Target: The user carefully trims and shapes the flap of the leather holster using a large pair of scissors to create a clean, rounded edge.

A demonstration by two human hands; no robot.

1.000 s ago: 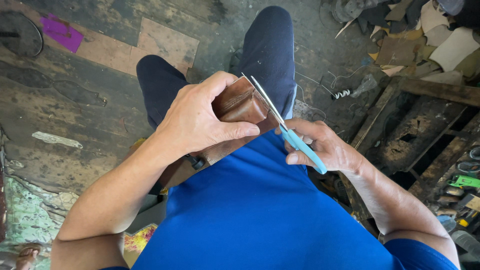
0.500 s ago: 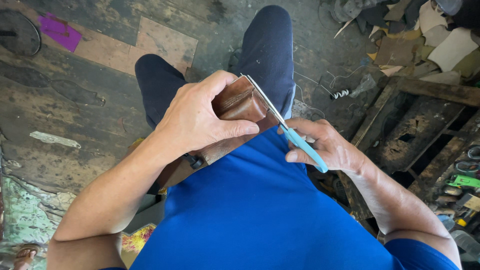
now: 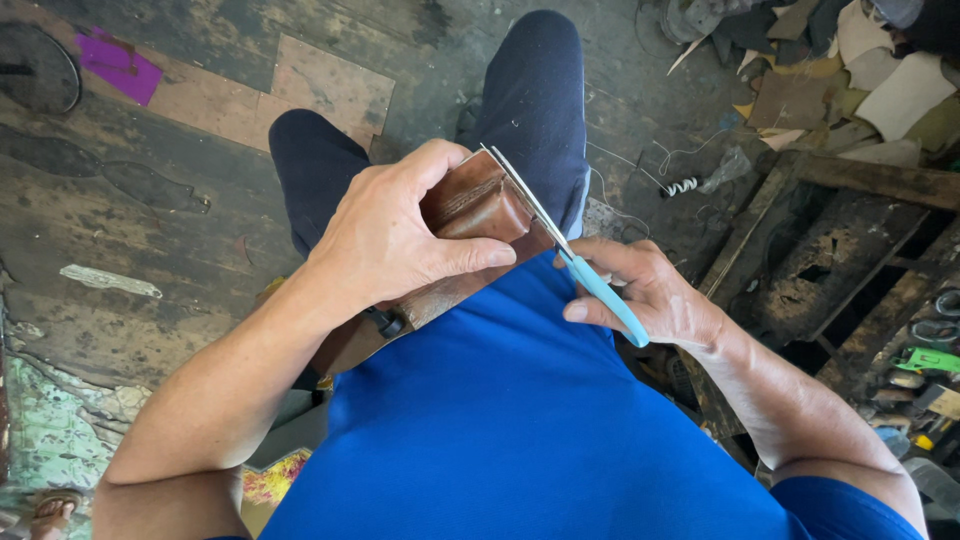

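Scuffed wooden floor (image 3: 150,200) below; left hand (image 3: 400,240) gripping brown leather piece (image 3: 470,205), right hand (image 3: 650,295) clenching blue-handled knife (image 3: 590,280).

Single head-worn view, looking steeply down, close over lap (image 3: 520,420), workshop floor (image 3: 150,230) beyond

I'm looking into a cobbler's or leather workshop: a stained, worn wooden floor (image 3: 150,230), a heap of leather and card offcuts (image 3: 850,90), loose thread (image 3: 680,185), and a grimy wooden pallet (image 3: 830,260) beside small tools (image 3: 925,360).
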